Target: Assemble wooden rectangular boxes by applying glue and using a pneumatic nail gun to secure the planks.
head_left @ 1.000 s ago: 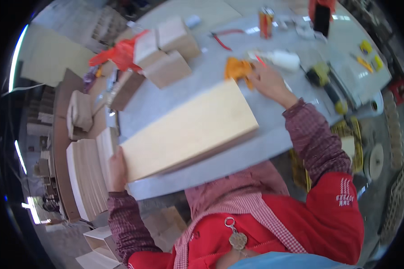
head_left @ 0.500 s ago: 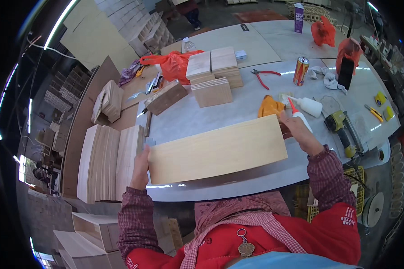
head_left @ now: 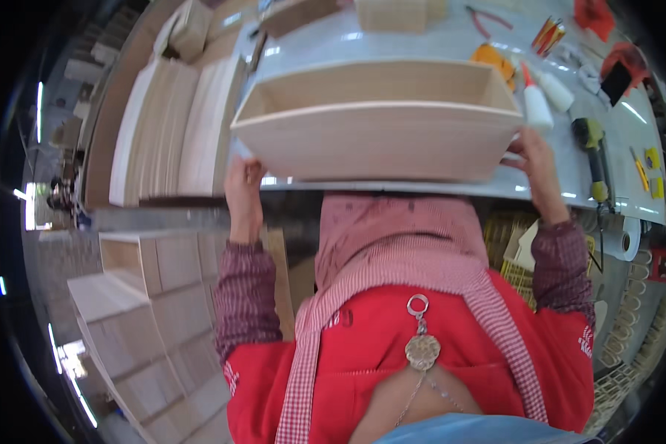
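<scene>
A long, pale wooden box [head_left: 377,144] with an open top sits at the front of the table, its long side toward me. Its hollow inside shows along the far half. At its left end is my left hand [head_left: 244,192], fingers curled in against the lower corner. My right hand [head_left: 538,169] is at the other end, thumb and fingers bent against the end board; part of that grip is hidden.
Thin boards [head_left: 163,133] stand in a stack on the left. White glue bottles [head_left: 538,107], an orange cloth [head_left: 494,61] and a nail gun [head_left: 593,155] lie to the right. Red-handled pliers [head_left: 488,21] lie farther back. Below left are stacked wooden boxes [head_left: 126,325].
The box has tipped from showing a broad flat panel to showing its open top. Both hands moved with it, and my view has tilted down toward my body.
</scene>
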The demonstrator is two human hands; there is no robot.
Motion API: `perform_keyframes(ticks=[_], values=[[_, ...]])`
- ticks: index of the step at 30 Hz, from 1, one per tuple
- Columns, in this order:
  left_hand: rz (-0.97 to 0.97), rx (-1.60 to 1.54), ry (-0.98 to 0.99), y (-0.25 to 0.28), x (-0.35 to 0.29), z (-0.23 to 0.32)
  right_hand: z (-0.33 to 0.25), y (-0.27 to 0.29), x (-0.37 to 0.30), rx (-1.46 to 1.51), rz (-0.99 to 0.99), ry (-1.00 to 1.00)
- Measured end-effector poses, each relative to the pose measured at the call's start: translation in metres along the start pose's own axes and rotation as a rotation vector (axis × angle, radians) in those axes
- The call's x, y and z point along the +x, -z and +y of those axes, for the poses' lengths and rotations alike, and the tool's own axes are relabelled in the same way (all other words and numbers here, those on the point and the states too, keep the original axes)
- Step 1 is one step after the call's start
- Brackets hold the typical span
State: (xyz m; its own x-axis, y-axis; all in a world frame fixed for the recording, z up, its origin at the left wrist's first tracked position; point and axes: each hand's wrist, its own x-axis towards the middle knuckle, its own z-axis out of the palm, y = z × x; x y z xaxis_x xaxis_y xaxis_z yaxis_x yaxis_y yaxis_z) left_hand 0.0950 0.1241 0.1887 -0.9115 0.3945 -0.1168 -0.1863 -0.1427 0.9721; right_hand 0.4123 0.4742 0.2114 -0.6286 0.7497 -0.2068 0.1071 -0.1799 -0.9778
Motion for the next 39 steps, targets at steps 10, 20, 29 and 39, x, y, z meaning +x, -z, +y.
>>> perform_keyframes(ticks=[10, 20, 29, 39], values=[[0.125, -0.021, 0.089, 0.014, -0.037, -0.025, -0.019, 0.007, 0.042, -0.43, -0.039, 0.216], [0.1, 0.084, 0.071, -0.021, -0.104, -0.032, -0.039, -0.029, 0.103, -1.269, -0.656, 0.611], [-0.009, 0.165, -0.309, -0.053, -0.136, 0.015, -0.08, -0.078, 0.076, -0.849, -0.654, 0.533], [0.481, 1.182, -1.234, 0.002, -0.158, 0.119, -0.239, -0.401, -0.027, -0.761, -1.029, 0.911]])
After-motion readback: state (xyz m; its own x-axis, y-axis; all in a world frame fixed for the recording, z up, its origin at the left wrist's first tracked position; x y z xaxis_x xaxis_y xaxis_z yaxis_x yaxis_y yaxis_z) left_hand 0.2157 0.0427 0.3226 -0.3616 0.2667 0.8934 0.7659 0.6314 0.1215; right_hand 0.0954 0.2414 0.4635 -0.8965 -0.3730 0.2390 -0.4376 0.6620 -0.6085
